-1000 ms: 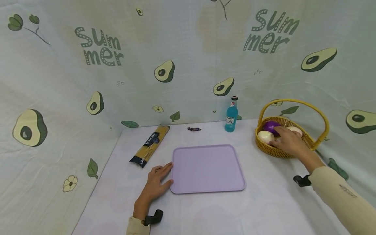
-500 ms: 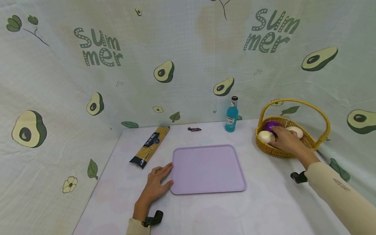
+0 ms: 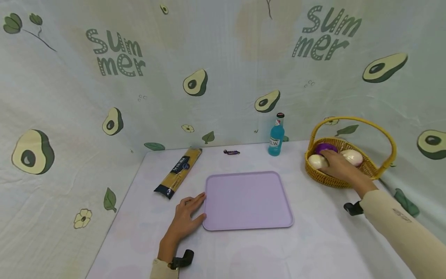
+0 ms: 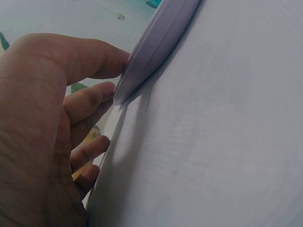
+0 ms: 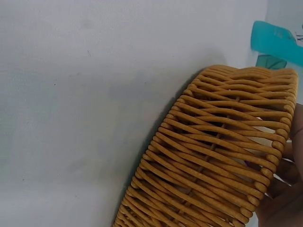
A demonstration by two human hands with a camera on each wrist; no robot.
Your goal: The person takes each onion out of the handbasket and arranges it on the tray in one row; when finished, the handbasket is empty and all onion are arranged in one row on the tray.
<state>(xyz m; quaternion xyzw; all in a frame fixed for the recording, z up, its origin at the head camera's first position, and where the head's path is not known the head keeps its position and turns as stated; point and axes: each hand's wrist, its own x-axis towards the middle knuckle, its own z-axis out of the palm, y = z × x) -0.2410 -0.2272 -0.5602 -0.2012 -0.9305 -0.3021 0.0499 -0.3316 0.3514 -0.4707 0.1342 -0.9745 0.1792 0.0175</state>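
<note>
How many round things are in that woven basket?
3: a shiny purple ball at the back left of the golden wicker basket, a cream-white ball at its front left, and a pale pinkish-white ball towards the right. The person's right hand may hide more.

Looks onto the woven side of a tan basket [image 5: 213, 146] standing on a white table [image 5: 85, 104]. Beyond the basket's rim, catches part of the right hand [image 5: 289, 194], partly hidden. Past the basket's upper end, includes a blue bottle [image 5: 272, 39] and a green leaf print [image 5: 270, 62].

rough woven basket [image 5: 213, 146], smooth matt tray [image 3: 248, 201]
</note>
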